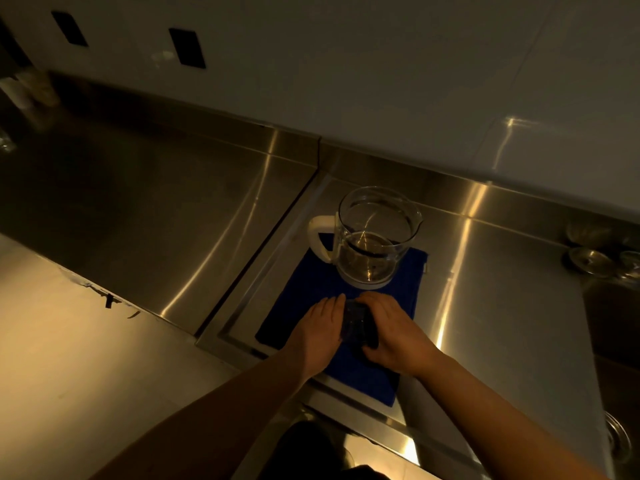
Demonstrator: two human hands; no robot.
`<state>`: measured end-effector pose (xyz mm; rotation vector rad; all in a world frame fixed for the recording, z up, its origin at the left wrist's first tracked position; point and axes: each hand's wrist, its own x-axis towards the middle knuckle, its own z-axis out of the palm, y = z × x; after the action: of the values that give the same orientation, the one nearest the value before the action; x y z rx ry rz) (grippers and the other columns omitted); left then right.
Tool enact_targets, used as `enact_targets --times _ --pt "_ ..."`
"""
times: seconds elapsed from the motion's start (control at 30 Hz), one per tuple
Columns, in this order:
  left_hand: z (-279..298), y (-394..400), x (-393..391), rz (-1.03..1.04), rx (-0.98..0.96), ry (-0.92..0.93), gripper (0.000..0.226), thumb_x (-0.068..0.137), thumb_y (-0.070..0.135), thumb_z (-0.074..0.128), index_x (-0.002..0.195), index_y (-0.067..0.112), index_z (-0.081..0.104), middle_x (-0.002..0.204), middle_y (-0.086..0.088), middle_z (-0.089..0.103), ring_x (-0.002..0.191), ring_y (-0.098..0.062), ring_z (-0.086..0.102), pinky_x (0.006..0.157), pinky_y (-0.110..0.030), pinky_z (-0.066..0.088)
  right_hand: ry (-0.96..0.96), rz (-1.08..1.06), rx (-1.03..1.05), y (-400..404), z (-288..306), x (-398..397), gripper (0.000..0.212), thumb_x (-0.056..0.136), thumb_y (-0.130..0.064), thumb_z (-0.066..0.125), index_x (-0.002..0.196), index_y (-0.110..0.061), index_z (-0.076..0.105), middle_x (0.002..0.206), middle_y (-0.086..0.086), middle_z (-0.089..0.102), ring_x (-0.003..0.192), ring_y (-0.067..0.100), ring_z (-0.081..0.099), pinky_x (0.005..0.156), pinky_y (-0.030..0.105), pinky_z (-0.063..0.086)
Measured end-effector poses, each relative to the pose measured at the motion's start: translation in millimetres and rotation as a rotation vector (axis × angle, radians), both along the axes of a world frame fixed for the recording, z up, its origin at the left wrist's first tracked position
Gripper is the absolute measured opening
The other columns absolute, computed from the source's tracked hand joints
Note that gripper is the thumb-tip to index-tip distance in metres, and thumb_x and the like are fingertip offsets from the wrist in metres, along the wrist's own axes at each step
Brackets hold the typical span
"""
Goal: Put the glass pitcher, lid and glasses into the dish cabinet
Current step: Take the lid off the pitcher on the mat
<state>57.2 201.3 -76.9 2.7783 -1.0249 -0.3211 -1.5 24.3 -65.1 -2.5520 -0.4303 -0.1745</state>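
head view: a dark lid [358, 323] is gripped by both hands [353, 327] on the blue cloth [311, 289]; lifting toward the cabinet is judged next.

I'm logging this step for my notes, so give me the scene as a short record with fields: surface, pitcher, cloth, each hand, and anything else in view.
surface: stainless steel counter
pitcher: glass pitcher with white handle, upright, no lid on it, standing on the far end of the cloth
cloth: blue cloth spread flat on the counter
left hand: left hand against the left side of a dark object
right hand: right hand curled round the same object
dark object: too dim to identify
other: small glass items at the right edge
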Motion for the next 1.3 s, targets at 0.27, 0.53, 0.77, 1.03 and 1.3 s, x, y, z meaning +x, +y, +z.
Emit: enact_targets --times 0.27,0.53,0.77,1.03,1.3 --pt "10 2 0 -0.005 -0.268 0.134 0.081 0.089 0.028 0.061 0.15 0.01 0.01 0.15 -0.007 0.028 0.133 -0.017 0.034 0.108 -0.026 0.029 -0.064 -0.076 -0.021 7 11 7 0.088 0.069 -0.053 0.071 0.14 -0.017 0.034 0.137 0.003 0.043 0.127 0.014 0.034 0.107 0.035 0.03" --pt "17 5 2 0.029 -0.322 0.154 0.087 0.089 0.03 0.063 0.15 0.012 0.003 0.154 -0.007 0.022 0.138 -0.017 0.029 0.111 -0.026 0.026 -0.069 -0.075 -0.09 13 12 12 0.086 0.076 -0.05 0.065 0.144 -0.01 0.032 0.143 0.011 0.038 0.13 0.025 0.033 0.104 0.034 0.035" --pt "17 -3 2 0.055 -0.313 0.256 0.085 0.092 0.027 0.058 0.151 0.015 -0.003 0.154 -0.007 0.024 0.136 -0.016 0.032 0.109 -0.028 0.03 -0.038 -0.081 -0.2 9 12 16 0.086 0.073 -0.044 0.069 0.144 -0.011 0.032 0.146 0.011 0.036 0.134 0.026 0.029 0.105 0.038 0.037" --pt "22 2 10 -0.069 -0.311 0.185 0.086 0.092 0.034 0.057 0.15 0.013 -0.002 0.154 -0.007 0.021 0.137 -0.017 0.028 0.111 -0.027 0.028 0.07 -0.052 -0.136 0 15 16 0.083 0.085 -0.057 0.054 0.15 -0.019 0.018 0.156 0.001 0.012 0.142 0.012 0.005 0.115 0.029 0.009" --pt "22 -5 10 -0.372 -0.221 -0.186 0.077 0.085 0.042 0.061 0.145 0.008 0.029 0.153 -0.01 0.027 0.143 -0.02 0.019 0.117 -0.036 0.012 -0.052 -0.222 0.07 -15 38 19 0.06 0.089 -0.054 0.042 0.139 -0.02 0.039 0.14 0.0 0.043 0.129 0.006 0.033 0.105 0.025 0.032"
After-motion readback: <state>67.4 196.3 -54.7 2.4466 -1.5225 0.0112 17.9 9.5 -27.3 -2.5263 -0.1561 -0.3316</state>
